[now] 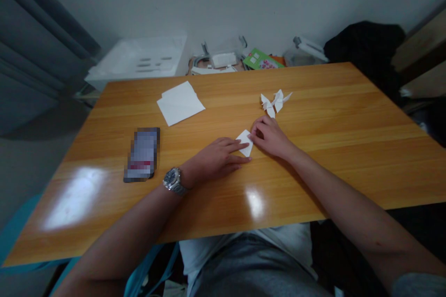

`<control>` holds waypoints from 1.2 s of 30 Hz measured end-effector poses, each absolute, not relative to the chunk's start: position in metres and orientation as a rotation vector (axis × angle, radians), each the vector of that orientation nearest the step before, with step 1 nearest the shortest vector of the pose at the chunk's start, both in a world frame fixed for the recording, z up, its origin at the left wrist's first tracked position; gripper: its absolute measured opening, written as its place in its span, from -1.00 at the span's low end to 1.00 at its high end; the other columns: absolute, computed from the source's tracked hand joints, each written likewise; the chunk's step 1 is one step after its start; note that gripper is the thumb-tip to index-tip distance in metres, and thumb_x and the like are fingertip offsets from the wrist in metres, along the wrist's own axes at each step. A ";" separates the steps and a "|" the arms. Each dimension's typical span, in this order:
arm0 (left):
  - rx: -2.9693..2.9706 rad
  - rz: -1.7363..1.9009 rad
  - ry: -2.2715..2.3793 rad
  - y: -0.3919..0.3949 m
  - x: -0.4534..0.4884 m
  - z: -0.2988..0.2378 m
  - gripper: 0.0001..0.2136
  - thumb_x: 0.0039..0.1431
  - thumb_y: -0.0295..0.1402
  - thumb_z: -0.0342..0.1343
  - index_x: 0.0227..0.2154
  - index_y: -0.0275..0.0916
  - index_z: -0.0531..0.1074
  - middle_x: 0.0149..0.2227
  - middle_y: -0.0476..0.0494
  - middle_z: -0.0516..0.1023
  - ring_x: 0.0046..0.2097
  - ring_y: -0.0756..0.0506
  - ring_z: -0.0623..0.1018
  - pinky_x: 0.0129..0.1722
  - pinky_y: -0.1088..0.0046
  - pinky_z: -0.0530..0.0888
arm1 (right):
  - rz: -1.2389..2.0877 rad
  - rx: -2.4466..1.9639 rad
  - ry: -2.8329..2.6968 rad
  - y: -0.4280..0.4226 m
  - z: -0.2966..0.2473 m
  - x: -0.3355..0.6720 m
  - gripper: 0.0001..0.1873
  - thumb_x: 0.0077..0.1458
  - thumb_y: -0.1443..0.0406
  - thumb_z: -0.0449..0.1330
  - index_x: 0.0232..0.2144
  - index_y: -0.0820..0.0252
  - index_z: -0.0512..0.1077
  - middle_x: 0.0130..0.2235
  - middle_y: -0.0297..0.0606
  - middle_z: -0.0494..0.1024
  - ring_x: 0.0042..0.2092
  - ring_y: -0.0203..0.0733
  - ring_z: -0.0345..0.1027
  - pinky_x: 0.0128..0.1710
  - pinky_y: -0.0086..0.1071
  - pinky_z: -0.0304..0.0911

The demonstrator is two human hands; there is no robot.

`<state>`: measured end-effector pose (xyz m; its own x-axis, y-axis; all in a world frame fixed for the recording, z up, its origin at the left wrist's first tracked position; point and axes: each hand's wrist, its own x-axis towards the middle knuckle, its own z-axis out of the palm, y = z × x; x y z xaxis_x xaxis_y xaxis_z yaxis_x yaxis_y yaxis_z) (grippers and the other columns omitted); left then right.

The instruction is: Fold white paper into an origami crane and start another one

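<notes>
A small piece of folded white paper (245, 137) lies on the wooden table between my hands, shaped like a diamond. My left hand (219, 160), with a metal watch (174, 181) at its wrist, rests with fingers stretched out, and some of them lie flat across the paper. On the other side, my right hand (270, 137) pinches the paper's right corner between thumb and forefinger. Just beyond that hand are folded paper figures (278, 101) with pointed, wing-like parts. The exact folds under my fingers are hidden.
White paper sheets (181, 104) lie at the back left of the table (348, 148). A phone (142, 154) with a blurred screen sits left of my left hand. Behind the far edge are a white foam box (139, 58), a green booklet (259, 59) and plastic containers (308, 51).
</notes>
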<state>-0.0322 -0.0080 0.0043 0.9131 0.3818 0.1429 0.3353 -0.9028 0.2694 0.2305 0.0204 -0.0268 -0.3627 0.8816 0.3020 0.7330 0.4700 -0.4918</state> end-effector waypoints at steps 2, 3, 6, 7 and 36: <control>2.831 0.269 0.528 -0.008 -0.033 0.006 -0.65 0.45 -0.26 0.01 0.21 0.00 0.46 0.39 -0.16 0.30 0.31 -0.26 0.38 0.30 0.02 0.31 | 0.371 -1.333 -2.199 0.021 -0.026 0.231 -0.90 0.21 0.26 0.25 -0.36 0.12 0.45 -0.16 -0.14 0.43 -0.09 0.01 0.32 0.03 -0.06 0.25; 2.825 0.273 0.530 -0.007 -0.033 0.006 -0.65 0.45 -0.26 0.00 0.21 0.00 0.45 0.39 -0.16 0.30 0.31 -0.26 0.38 0.30 0.02 0.31 | 0.371 -1.330 -2.201 0.021 -0.026 0.231 -0.90 0.21 0.26 0.25 -0.36 0.12 0.45 -0.16 -0.14 0.43 -0.09 0.01 0.32 0.03 -0.06 0.25; 2.795 0.293 0.546 -0.008 -0.032 0.004 -0.64 0.45 -0.25 0.00 0.24 -0.03 0.42 0.38 -0.16 0.31 0.33 -0.25 0.36 0.33 0.02 0.28 | 0.370 -1.318 -2.201 0.022 -0.027 0.232 -0.89 0.21 0.25 0.25 -0.36 0.12 0.44 -0.17 -0.15 0.43 -0.11 0.00 0.32 0.02 -0.07 0.25; 2.778 0.302 0.559 -0.009 -0.032 0.004 -0.61 0.45 -0.25 0.01 0.27 -0.05 0.38 0.37 -0.17 0.32 0.34 -0.24 0.35 0.34 0.04 0.28 | 0.369 -1.315 -2.200 0.022 -0.027 0.232 -0.89 0.21 0.25 0.24 -0.36 0.12 0.44 -0.17 -0.15 0.43 -0.11 0.00 0.32 0.02 -0.07 0.25; 2.786 0.281 0.780 -0.013 -0.030 0.005 -0.51 0.43 -0.08 0.02 0.34 -0.05 0.27 0.40 -0.21 0.27 0.36 -0.25 0.32 0.29 0.08 0.23 | 0.240 -1.546 -2.264 0.019 -0.027 0.235 -0.61 0.12 -0.07 0.32 -0.28 0.07 0.39 -0.11 -0.12 0.43 -0.02 0.16 0.32 -0.04 -0.02 0.25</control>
